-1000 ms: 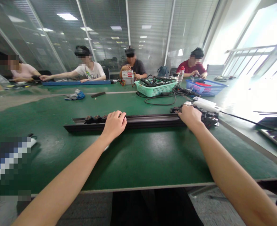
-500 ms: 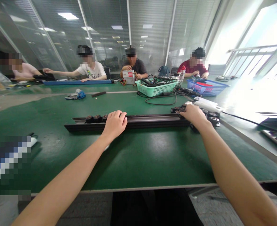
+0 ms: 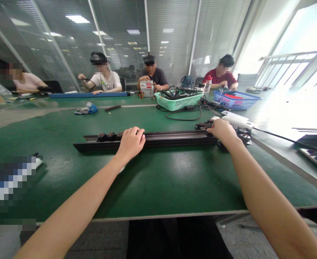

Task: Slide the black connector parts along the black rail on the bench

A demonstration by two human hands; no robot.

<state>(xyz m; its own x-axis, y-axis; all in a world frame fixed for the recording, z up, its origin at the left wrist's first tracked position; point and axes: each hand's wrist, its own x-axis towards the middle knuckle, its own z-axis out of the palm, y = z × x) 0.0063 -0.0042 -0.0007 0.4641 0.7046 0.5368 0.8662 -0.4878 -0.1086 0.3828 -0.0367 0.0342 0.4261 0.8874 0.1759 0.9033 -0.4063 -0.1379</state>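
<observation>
Fingers of the left hand (image 3: 132,141) bend over the black channel (image 3: 178,140), their grip hidden; those of the right hand (image 3: 223,131) meet dark parts (image 3: 201,126) by its right end (whether closed, I cannot tell). Uneven pressure under the left fingers could skid the channel. Its long axis runs sideways, beyond the left fingers towards the right.

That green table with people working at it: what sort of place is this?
Probably an assembly or repair workshop, perhaps in an office: a long black rail holding dark round parts, a pale green plastic basket heaped with black cables, and tall glass panels behind.
</observation>
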